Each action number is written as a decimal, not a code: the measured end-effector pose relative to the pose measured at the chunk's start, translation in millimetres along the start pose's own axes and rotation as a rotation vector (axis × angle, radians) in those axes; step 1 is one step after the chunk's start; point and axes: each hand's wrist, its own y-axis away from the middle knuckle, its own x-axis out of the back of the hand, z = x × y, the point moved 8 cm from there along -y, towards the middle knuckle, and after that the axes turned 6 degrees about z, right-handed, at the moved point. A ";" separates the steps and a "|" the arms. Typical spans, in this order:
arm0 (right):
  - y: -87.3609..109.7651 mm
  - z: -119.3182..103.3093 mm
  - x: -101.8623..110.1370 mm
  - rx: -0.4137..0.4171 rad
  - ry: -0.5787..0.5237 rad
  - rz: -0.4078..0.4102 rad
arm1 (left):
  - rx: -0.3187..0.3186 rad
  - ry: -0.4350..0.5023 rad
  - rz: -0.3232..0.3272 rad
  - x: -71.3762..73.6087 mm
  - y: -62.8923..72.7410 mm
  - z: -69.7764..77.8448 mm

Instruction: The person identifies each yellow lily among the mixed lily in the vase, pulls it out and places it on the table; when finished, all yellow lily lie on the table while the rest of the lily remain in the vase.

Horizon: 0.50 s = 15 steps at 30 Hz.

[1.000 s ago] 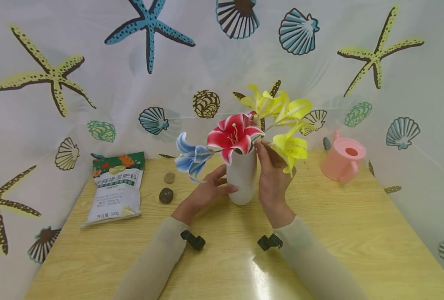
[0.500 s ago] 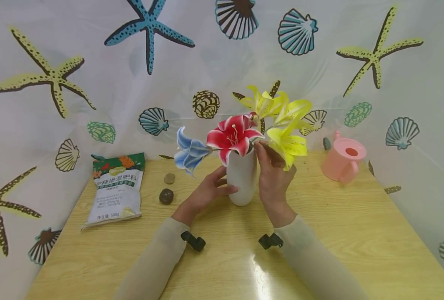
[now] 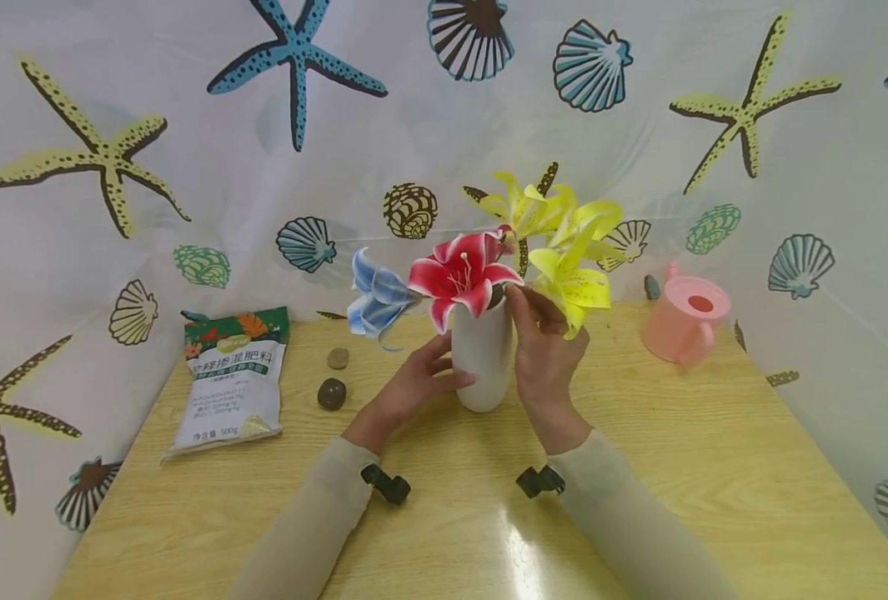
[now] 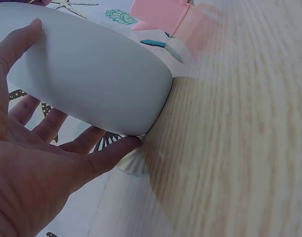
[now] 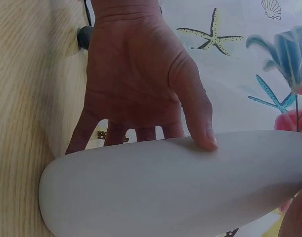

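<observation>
Vase [image 3: 483, 360] stands toward far edge of the table [image 3: 714, 467], left hand [image 3: 413, 385] loosely curled around it. I judge right hand [image 3: 550, 358], bent at its rim, arranges flowers [image 3: 447, 279]; grip I cannot tell. Next needs steady support.

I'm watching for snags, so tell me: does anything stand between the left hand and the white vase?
Nothing visible does: the left hand cups the white vase directly, its thumb against the side. The dark stone lies to the left of that hand, out of the way.
</observation>
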 end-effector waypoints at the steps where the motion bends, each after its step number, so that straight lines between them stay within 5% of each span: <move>1: -0.4 -0.1 0.5 0.001 -0.006 0.004 | 0.006 0.001 0.003 0.1 0.3 -0.4; 15: -4.1 -9.5 3.6 0.020 -0.100 0.024 | -0.015 -0.012 0.010 -0.6 0.2 3.7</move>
